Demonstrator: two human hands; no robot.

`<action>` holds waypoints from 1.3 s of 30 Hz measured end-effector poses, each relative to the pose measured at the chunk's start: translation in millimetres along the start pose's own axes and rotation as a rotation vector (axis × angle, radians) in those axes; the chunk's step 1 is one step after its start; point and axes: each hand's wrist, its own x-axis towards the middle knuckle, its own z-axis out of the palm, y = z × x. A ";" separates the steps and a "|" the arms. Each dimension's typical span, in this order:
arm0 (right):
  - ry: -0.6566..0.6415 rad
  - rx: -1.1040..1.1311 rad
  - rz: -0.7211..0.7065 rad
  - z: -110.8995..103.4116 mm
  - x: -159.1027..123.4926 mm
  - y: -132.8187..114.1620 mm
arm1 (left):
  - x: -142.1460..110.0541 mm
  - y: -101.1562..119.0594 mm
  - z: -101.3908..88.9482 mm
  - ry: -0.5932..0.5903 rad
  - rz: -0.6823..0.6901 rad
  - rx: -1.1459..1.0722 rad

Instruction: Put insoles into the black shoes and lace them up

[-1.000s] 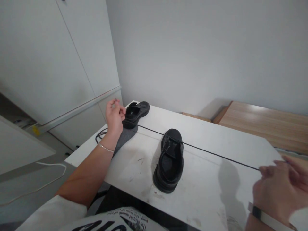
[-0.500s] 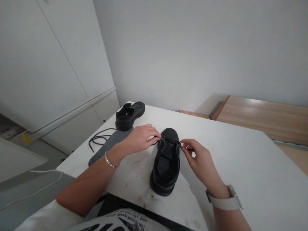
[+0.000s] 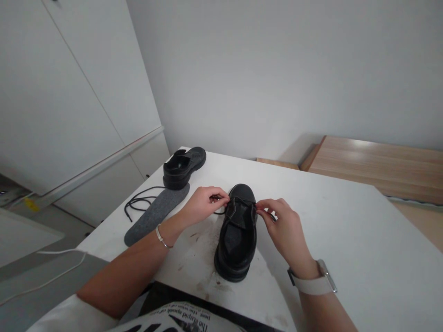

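A black shoe (image 3: 236,240) stands on the white table in front of me, toe pointing away and its tongue showing. My left hand (image 3: 209,203) is at the shoe's left side by the eyelets, fingers pinched on a black shoelace (image 3: 218,213). On the opposite side, my right hand (image 3: 281,219) pinches the lace close to the right eyelet flap, with a bit of dark lace showing under the fingers. The lace crosses the front of the tongue. Exactly where the fingertips meet the lace is partly hidden.
A second black shoe (image 3: 183,168) stands at the table's far left corner. Beside it lie a grey insole (image 3: 155,216) and a loose black lace (image 3: 138,203). Dirt marks the white table (image 3: 332,235) near the front. A wooden panel (image 3: 374,166) stands beyond the right back edge.
My right hand has moved in closer to the shoe's right eyelets. The left hand stays by the left side, its fingers more curled. The view has shifted slightly.
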 end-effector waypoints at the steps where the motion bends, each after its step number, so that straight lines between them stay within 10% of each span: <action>1: -0.009 0.022 0.016 0.4 -0.1 -0.4 | -0.5 -0.6 1.4 -0.001 -0.025 -0.041; 23: 0.005 0.088 0.028 14.9 -6.8 -15.3 | -5.2 -3.2 9.0 0.007 -0.107 0.010; 33: 0.025 0.118 0.052 13.5 -11.0 -22.7 | -5.1 -11.1 5.7 0.163 0.264 0.461; 39: -0.053 0.011 0.085 5.6 -11.2 -41.1 | -4.7 1.0 5.4 0.072 0.230 0.469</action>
